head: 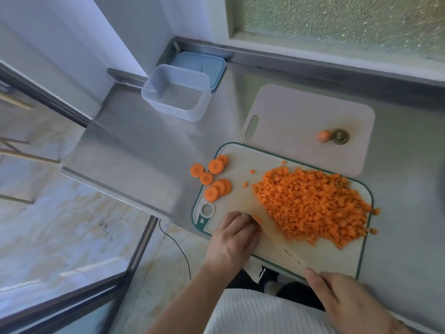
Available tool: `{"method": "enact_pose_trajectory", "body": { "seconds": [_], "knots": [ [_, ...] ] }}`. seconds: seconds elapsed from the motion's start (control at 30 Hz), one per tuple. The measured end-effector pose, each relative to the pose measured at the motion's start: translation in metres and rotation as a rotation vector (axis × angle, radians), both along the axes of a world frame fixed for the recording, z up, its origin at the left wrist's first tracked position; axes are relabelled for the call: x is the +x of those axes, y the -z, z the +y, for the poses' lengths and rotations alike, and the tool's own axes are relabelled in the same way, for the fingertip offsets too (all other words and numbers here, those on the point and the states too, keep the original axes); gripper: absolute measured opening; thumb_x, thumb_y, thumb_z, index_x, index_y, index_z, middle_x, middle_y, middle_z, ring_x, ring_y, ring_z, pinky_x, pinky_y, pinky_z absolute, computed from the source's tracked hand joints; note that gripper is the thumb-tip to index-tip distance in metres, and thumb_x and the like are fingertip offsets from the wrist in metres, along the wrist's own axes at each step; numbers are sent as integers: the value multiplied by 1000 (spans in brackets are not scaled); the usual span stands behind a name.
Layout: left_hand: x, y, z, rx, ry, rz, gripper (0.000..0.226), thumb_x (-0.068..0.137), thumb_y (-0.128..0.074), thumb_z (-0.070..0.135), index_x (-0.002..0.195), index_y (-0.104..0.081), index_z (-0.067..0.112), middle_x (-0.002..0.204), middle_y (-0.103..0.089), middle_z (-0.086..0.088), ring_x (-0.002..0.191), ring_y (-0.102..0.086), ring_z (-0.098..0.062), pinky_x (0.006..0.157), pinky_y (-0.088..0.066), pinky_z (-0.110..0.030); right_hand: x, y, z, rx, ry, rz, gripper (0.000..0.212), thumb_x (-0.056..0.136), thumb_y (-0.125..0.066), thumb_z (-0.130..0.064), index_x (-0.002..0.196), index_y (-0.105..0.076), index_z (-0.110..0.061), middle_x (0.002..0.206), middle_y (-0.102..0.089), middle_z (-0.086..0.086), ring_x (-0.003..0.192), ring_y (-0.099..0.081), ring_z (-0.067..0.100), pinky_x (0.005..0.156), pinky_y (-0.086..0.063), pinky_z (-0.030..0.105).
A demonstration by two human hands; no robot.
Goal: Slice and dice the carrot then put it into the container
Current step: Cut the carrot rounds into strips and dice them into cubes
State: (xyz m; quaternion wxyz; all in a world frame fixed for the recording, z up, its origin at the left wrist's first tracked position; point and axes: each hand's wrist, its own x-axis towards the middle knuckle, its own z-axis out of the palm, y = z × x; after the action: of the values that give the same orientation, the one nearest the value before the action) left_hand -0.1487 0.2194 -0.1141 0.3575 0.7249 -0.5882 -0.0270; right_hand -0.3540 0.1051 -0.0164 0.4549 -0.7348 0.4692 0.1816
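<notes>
Dicing is the step in hand: on the green-rimmed cutting board (243, 160) the right hand (346, 302) is wrapped round the handle of a knife (269, 227), its blade blurred and angled across the board's near left part. The left hand (233, 237) curls its fingertips down on a small bit of carrot (257, 218) right at the blade — most of that piece is hidden under the fingers.

To the right of the blade, a broad heap of diced carrot (313, 206) covers much of the board. Round carrot slices (214, 177) wait at the board's far left corner, some on it and some spilled onto the steel surface (149, 141) just beside it. Two carrot ends (333, 136) sit on a second, pale board (301, 109) behind the first.

Beyond the board's far left corner, well apart from it, the clear container (177, 92) stands open and holds no carrot, its blue lid (216, 66) behind it.

Judging by this, the remaining slices must be cut before the transfer. That next move calls for fingertips kept tucked back from the edge — then gathering the heap without scattering cubes.
</notes>
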Motion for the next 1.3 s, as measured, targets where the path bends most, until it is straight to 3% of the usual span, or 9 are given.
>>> {"method": "enact_pose_trajectory", "body": {
  "seconds": [0.07,0.2,0.37,0.47,0.6,0.77,0.97,1.17,1.3],
  "knots": [
    [1,0,0,2,3,3,10,90,-77,9,100,-77,8,109,-70,-2,98,-65,-29,86,-55,-38,-1,3,0,-15,-41,4,117,36,12,-103,62,-62,-17,66,-68,-11,65,-60,-3,63,-44,17],
    [2,0,-2,1,14,1,9,89,-78,8,99,-77,7,108,-71,-3,97,-65,-28,86,-55,-37,1,8,-7,18,-121,40,93,62,-3,-85,67,-61,-13,65,-66,3,68,-62,8,67,-47,20],
    [2,0,-3,-23,13,-9,9,92,-76,10,99,-77,5,109,-71,-5,99,-65,-26,90,-54,-35,21,14,-6,17,-142,-57,70,75,-12,-78,57,-45,-20,51,-50,1,53,-52,11,60,-44,28],
    [2,-4,-2,-4,14,-44,8,93,-75,12,99,-77,8,109,-71,-3,95,-66,-26,86,-54,-37,30,11,-7,17,-126,-120,63,81,-18,-72,54,-40,-19,44,-42,-3,46,-43,8,52,-36,26],
    [-4,-5,3,34,-21,-99,5,91,-74,12,96,-76,10,109,-70,-1,95,-66,-28,87,-53,-38,7,4,-9,38,-81,-91,68,75,-20,-78,54,-44,-17,49,-52,-1,53,-52,7,56,-40,23],
    [-4,-1,8,11,-33,-15,6,89,-75,4,95,-77,3,102,-71,-7,95,-67,-30,88,-55,-37,-18,11,-1,53,-75,-37,96,60,-7,-98,56,-53,-13,65,-67,-2,64,-61,3,67,-47,21],
    [-4,-5,7,21,-31,12,9,90,-76,5,98,-78,6,106,-71,-2,96,-67,-26,87,-55,-33,15,4,0,43,-138,-15,62,83,-17,-69,55,-46,-22,46,-51,-6,50,-49,5,55,-41,21],
    [-2,-7,10,65,-8,-51,11,90,-73,3,99,-78,8,108,-71,0,97,-66,-25,86,-55,-33,24,7,-1,47,-114,-111,62,85,-21,-70,54,-38,-19,42,-40,-5,44,-40,7,51,-35,22],
    [-1,-8,11,94,-47,-131,11,84,-75,1,88,-77,11,99,-72,2,93,-63,-22,81,-55,-35,6,-5,-2,70,-87,-84,61,83,-26,-68,51,-39,-18,41,-46,-9,47,-46,4,52,-37,20]
  ]
}}
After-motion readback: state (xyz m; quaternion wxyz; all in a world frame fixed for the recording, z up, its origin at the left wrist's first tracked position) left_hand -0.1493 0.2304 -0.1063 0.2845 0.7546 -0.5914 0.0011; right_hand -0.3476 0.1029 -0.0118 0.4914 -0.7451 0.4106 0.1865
